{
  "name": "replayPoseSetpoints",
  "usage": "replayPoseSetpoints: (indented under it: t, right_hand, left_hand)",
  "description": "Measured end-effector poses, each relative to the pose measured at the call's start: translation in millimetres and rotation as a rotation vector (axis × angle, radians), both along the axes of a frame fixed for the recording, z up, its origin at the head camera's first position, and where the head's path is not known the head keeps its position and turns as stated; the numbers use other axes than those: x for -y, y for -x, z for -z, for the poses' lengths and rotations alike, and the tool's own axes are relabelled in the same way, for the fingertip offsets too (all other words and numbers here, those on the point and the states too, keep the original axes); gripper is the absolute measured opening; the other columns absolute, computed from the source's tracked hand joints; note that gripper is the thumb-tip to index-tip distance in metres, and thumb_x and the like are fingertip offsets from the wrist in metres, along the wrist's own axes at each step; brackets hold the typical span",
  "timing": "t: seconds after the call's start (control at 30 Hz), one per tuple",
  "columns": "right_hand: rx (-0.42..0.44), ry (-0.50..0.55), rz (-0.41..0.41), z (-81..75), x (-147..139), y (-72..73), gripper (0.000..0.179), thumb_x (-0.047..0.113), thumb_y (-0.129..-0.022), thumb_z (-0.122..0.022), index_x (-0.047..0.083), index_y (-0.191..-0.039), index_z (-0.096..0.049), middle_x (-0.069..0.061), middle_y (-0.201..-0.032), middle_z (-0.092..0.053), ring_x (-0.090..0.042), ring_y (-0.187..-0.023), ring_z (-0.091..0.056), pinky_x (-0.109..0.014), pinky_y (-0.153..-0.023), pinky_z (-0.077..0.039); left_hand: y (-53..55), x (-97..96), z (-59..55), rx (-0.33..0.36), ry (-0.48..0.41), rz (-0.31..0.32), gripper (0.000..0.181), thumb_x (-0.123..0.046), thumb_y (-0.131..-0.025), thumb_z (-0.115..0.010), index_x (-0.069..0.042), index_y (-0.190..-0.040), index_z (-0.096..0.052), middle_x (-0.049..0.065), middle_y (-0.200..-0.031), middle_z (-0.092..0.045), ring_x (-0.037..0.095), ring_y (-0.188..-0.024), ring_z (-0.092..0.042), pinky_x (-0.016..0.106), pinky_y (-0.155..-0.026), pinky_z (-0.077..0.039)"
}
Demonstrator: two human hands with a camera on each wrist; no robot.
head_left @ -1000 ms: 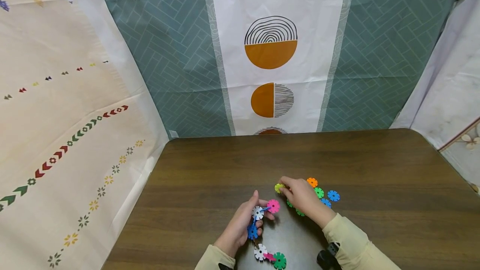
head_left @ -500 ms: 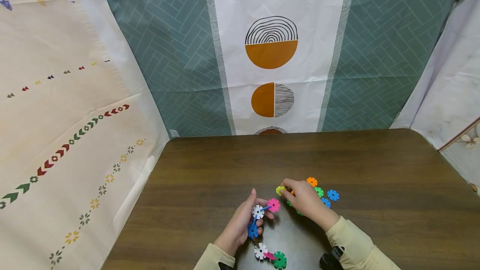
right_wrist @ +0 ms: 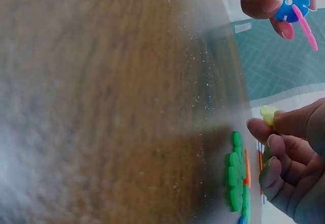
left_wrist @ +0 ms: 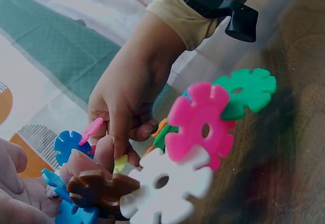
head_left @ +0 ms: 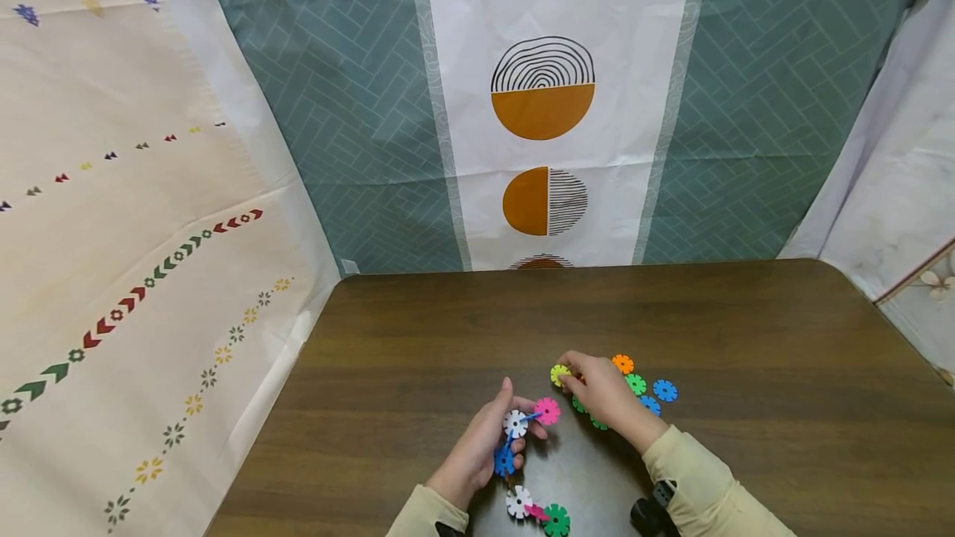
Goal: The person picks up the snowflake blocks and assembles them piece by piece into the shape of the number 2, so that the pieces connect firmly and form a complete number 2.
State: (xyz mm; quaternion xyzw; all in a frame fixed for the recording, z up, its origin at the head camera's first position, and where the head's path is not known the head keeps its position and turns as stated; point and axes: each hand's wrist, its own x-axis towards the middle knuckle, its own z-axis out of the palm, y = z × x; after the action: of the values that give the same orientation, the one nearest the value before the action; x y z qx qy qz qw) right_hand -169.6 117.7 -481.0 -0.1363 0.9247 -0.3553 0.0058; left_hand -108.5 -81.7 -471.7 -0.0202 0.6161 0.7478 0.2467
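My left hand (head_left: 481, 442) holds a chain of slotted plastic snowflake discs joined edge to edge. Near its fingers are a pink disc (head_left: 548, 411), a white disc (head_left: 516, 423) and a blue disc (head_left: 504, 461). A brown disc (left_wrist: 99, 189) links on to a lower white disc (head_left: 518, 502), another pink disc (left_wrist: 203, 127) and a green disc (head_left: 556, 520). To the right, my right hand (head_left: 604, 392) pinches a yellow snowflake disc (head_left: 558, 374) between thumb and index finger, apart from the chain. In the right wrist view only part of the yellow disc (right_wrist: 267, 114) shows.
Loose discs lie on the brown table (head_left: 418, 330) around the right hand: an orange disc (head_left: 622, 364), several green ones including a green disc (head_left: 636, 384), and two blue ones, with one blue disc (head_left: 665, 390) farthest right. The right forearm hides part of the tabletop.
Both hands stay in almost the same places, keeping their holds. The right hand and yellow disc shift only slightly, and the head view tilts a little.
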Motion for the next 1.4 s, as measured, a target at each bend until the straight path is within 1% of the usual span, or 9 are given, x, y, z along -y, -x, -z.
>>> replayPoseSetpoints:
  t: [0.13, 0.37, 0.47, 0.87, 1.03, 1.13, 1.2, 1.3, 1.4]
  right_hand:
    - [-0.014, -0.016, -0.004, -0.3, -0.2, 0.5, 0.012, 0.011, -0.092, -0.068, 0.011, -0.103, -0.066, 0.007, -0.072, -0.061, -0.008, -0.062, -0.050, -0.028, -0.058, -0.044]
    - [-0.016, -0.028, 0.023, -0.8, -1.5, 0.7, 0.022, 0.009, -0.091, -0.068, 0.009, -0.113, -0.064, -0.003, -0.091, -0.069, -0.013, -0.071, -0.057, -0.034, -0.067, -0.051]
    - [-0.011, -0.024, 0.022, -0.1, -2.2, 0.9, 0.024, 0.009, -0.091, -0.068, 0.009, -0.115, -0.064, -0.005, -0.094, -0.070, -0.015, -0.075, -0.061, -0.036, -0.069, -0.053]
    - [-0.025, 0.008, 0.016, 3.1, -2.2, 1.9, 0.024, 0.006, -0.091, -0.068, 0.007, -0.114, -0.063, -0.004, -0.090, -0.071, -0.009, -0.065, -0.054, -0.029, -0.058, -0.046]
    - [-0.026, 0.027, 0.048, 7.3, -2.3, 4.9, 0.026, 0.009, -0.093, -0.066, 0.007, -0.118, -0.062, -0.007, -0.097, -0.071, -0.017, -0.078, -0.064, -0.036, -0.067, -0.052]
    - [-0.064, 0.012, 0.068, 8.2, -2.7, 3.7, 0.026, 0.013, -0.094, -0.066, 0.006, -0.119, -0.063, -0.007, -0.104, -0.069, -0.023, -0.090, -0.065, -0.041, -0.076, -0.053]
    - [-0.107, 0.002, 0.064, 7.0, -2.8, 1.1, 0.020, 0.015, -0.094, -0.066, 0.007, -0.113, -0.066, -0.004, -0.102, -0.069, -0.021, -0.089, -0.064, -0.041, -0.076, -0.053]
    - [-0.133, 0.040, -0.017, 1.4, -3.0, -5.7, 0.013, 0.022, -0.096, -0.063, 0.012, -0.101, -0.069, 0.005, -0.085, -0.064, -0.013, -0.072, -0.057, -0.032, -0.065, -0.050]
    - [-0.063, 0.143, -0.216, -4.4, -4.3, -14.0, 0.017, 0.031, -0.097, -0.061, 0.016, -0.100, -0.068, 0.011, -0.074, -0.058, -0.008, -0.062, -0.050, -0.027, -0.057, -0.046]
  left_hand:
    - [0.6, 0.4, -1.0, -0.005, -0.001, 0.005, 0.078, -0.069, -0.095, -0.036, 0.002, -0.119, -0.057, 0.006, -0.082, -0.068, 0.006, -0.049, -0.038, 0.019, -0.044, -0.040]
    - [1.3, 0.2, -1.4, 0.000, 0.011, 0.020, 0.078, -0.069, -0.094, -0.035, 0.001, -0.120, -0.057, 0.006, -0.081, -0.068, 0.005, -0.048, -0.039, 0.018, -0.043, -0.039]
    - [1.5, -0.2, -1.4, -0.001, 0.023, 0.027, 0.078, -0.070, -0.094, -0.035, 0.000, -0.120, -0.058, 0.005, -0.080, -0.068, 0.005, -0.048, -0.039, 0.018, -0.043, -0.039]
    - [-0.1, -1.4, -1.5, -0.016, 0.043, 0.060, 0.080, -0.071, -0.093, -0.034, 0.000, -0.120, -0.059, 0.005, -0.080, -0.067, 0.006, -0.048, -0.039, 0.018, -0.042, -0.038]
    - [-1.2, -1.6, -1.0, -0.021, 0.050, 0.078, 0.084, -0.073, -0.092, -0.033, 0.001, -0.121, -0.059, 0.006, -0.080, -0.067, 0.005, -0.048, -0.039, 0.018, -0.041, -0.038]
    - [-2.1, -1.5, -0.1, -0.020, 0.052, 0.067, 0.084, -0.074, -0.092, -0.032, 0.001, -0.121, -0.060, 0.006, -0.082, -0.066, 0.006, -0.049, -0.039, 0.018, -0.042, -0.038]
    - [-2.5, -1.3, 0.3, -0.016, 0.056, 0.051, 0.085, -0.075, -0.091, -0.032, -0.001, -0.122, -0.059, 0.007, -0.084, -0.064, 0.007, -0.050, -0.038, 0.019, -0.042, -0.037]
    - [-1.9, -1.3, 0.5, -0.015, 0.053, 0.034, 0.087, -0.076, -0.091, -0.030, -0.001, -0.126, -0.055, 0.007, -0.086, -0.062, 0.007, -0.051, -0.037, 0.019, -0.042, -0.037]
    - [0.4, -1.2, -0.6, -0.014, 0.048, 0.029, 0.088, -0.077, -0.090, -0.028, -0.002, -0.130, -0.052, 0.008, -0.087, -0.061, 0.007, -0.051, -0.037, 0.018, -0.042, -0.036]
